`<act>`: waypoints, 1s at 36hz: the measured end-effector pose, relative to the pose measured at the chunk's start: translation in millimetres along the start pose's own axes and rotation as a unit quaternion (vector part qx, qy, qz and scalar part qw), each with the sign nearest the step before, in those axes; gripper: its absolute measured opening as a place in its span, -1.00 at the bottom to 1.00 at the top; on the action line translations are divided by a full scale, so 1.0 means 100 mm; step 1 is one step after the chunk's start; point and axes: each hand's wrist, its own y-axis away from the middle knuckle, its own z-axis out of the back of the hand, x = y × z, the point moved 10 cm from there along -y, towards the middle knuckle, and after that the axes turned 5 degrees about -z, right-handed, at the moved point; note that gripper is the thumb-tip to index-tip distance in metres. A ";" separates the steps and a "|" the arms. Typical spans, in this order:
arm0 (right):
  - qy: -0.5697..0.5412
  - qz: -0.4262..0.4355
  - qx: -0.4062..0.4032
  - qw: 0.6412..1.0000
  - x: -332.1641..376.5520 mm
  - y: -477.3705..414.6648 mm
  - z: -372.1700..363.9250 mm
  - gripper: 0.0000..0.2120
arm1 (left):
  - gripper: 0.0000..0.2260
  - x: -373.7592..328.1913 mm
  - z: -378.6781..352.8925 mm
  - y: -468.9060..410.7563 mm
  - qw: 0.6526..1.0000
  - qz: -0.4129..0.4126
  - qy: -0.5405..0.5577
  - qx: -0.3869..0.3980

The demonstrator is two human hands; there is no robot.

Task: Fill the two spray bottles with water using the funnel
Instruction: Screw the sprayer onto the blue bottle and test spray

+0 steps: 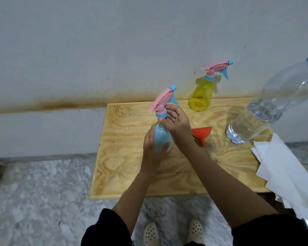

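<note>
A light blue spray bottle [161, 137] stands near the middle of the wooden board [124, 167]. My left hand [152, 148] grips its body from the left. My right hand [174, 121] holds the blue collar under its pink spray head [163, 100], fingers curled round the neck. A yellow spray bottle [201, 95] with the same pink and blue head stands at the board's far edge. An orange funnel [202, 134] lies on its side just right of my right wrist. A large clear water bottle [267, 110], partly full and capped blue, stands at the right.
White sheets of paper [284, 167] overlap the board's right edge. The board lies on a marbled grey surface [43, 192] against a stained white wall. My feet in pale perforated shoes [150, 234] show below the board's near edge.
</note>
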 end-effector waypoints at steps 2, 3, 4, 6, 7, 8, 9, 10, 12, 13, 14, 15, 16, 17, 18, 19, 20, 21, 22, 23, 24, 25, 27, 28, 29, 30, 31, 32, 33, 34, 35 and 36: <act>0.026 -0.003 0.005 1.000 -0.14 0.01 0.01 -0.67 | -0.30 0.03 0.00 0.03 1.000 -0.010 0.009 -0.006; 0.038 0.000 0.005 0.999 -0.19 0.02 0.02 -0.66 | -0.31 0.07 0.00 0.04 1.000 -0.018 0.008 -0.009; 0.049 0.004 0.002 0.999 -0.24 0.03 0.03 -0.66 | -0.30 0.12 -0.01 0.06 1.000 -0.023 0.006 -0.012; 0.069 0.017 -0.005 0.997 -0.30 0.05 0.07 -0.68 | -0.25 0.23 -0.02 0.08 0.999 -0.024 -0.004 -0.021; 0.074 0.020 -0.005 0.997 -0.32 0.05 0.08 -0.70 | -0.22 0.29 -0.03 0.09 0.999 -0.025 -0.011 -0.025; 0.077 0.020 -0.003 0.997 -0.35 0.06 0.09 -0.70 | -0.19 0.33 -0.05 0.09 0.999 -0.029 -0.014 -0.026; 0.082 0.020 -0.001 0.996 -0.37 0.06 0.09 -0.70 | -0.17 0.37 -0.08 0.09 0.999 -0.026 -0.011 -0.020; 0.089 0.025 0.002 0.996 -0.36 0.06 0.09 -0.70 | -0.15 0.41 -0.11 0.08 1.000 -0.017 0.002 -0.009; 0.100 0.037 0.007 0.994 -0.35 0.07 0.08 -0.69 | -0.13 0.47 -0.15 0.06 1.000 -0.006 0.025 0.013; 0.101 0.039 0.007 0.994 -0.35 0.08 0.08 -0.70 | -0.13 0.48 -0.15 0.05 0.999 -0.005 0.030 0.019; 0.102 0.039 0.005 0.994 -0.35 0.08 0.08 -0.70 | -0.14 0.51 -0.16 0.04 0.999 -0.001 0.036 0.025; 0.100 0.039 0.002 0.994 -0.35 0.08 0.08 -0.71 | -0.14 0.52 -0.17 0.03 0.999 0.001 0.042 0.031; 0.098 0.039 -0.002 0.994 -0.35 0.08 0.09 -0.71 | -0.12 0.53 -0.18 0.02 0.998 0.002 0.046 0.038; 0.094 0.042 -0.006 0.995 -0.34 0.08 0.09 -0.71 | -0.11 0.53 -0.19 0.01 0.998 0.000 0.048 0.044; 0.090 0.045 -0.012 0.995 -0.32 0.08 0.09 -0.71 | -0.09 0.52 -0.19 0.00 0.998 -0.002 0.049 0.050; 0.086 0.047 -0.018 0.995 -0.31 0.08 0.10 -0.71 | -0.08 0.51 -0.19 -0.01 0.997 -0.004 0.050 0.058; 0.078 0.047 -0.024 0.996 -0.30 0.08 0.11 -0.71 | -0.07 0.50 -0.19 -0.02 0.997 -0.009 0.050 0.065; 0.069 0.044 -0.030 0.996 -0.30 0.07 0.13 -0.71 | -0.06 0.48 -0.19 -0.04 0.996 -0.013 0.050 0.075; 0.058 0.041 -0.035 0.997 -0.30 0.06 0.14 -0.71 | -0.06 0.45 -0.18 -0.05 0.995 -0.017 0.050 0.084; 0.047 0.037 -0.039 0.997 -0.29 0.05 0.16 -0.71 | -0.07 0.40 -0.17 -0.07 0.995 -0.023 0.045 0.091; 0.036 0.033 -0.044 0.998 -0.27 0.04 0.18 -0.71 | -0.08 0.35 -0.14 -0.09 0.994 -0.035 0.038 0.092; 0.028 0.030 -0.050 0.998 -0.25 0.02 0.19 -0.70 | -0.09 0.28 -0.12 -0.11 0.994 -0.049 0.031 0.091; 0.014 0.022 -0.056 0.998 -0.17 0.00 0.20 -0.68 | -0.09 0.13 -0.08 -0.14 0.993 -0.069 0.024 0.093; 0.006 0.017 -0.057 0.998 -0.14 -0.02 0.20 -0.66 | -0.10 0.06 -0.06 -0.15 0.992 -0.077 0.021 0.096; -0.003 0.012 -0.059 0.998 -0.09 -0.03 0.19 -0.63 | -0.10 -0.01 -0.04 -0.16 0.992 -0.084 0.020 0.097; -0.013 0.008 -0.062 0.998 -0.05 -0.04 0.19 -0.59 | -0.11 -0.08 -0.01 -0.17 0.991 -0.089 0.022 0.096; -0.026 0.003 -0.063 0.998 0.00 -0.05 0.19 -0.55 | -0.11 -0.14 0.02 -0.19 0.991 -0.095 0.025 0.093; -0.039 -0.001 -0.060 0.997 0.05 -0.06 0.18 -0.52 | -0.12 -0.19 0.05 -0.20 0.990 -0.098 0.031 0.091; -0.050 -0.002 -0.056 0.997 0.10 -0.06 0.16 -0.51 | -0.13 -0.25 0.08 -0.22 0.990 -0.100 0.037 0.092; -0.056 -0.002 -0.051 0.997 0.16 -0.06 0.14 -0.50 | -0.14 -0.30 0.11 -0.24 0.990 -0.099 0.045 0.093; -0.058 -0.003 -0.046 0.997 0.21 -0.05 0.12 -0.49 | -0.15 -0.35 0.14 -0.25 0.989 -0.101 0.052 0.094; -0.060 -0.006 -0.041 0.997 0.26 -0.05 0.09 -0.50 | -0.16 -0.40 0.17 -0.26 0.988 -0.104 0.056 0.094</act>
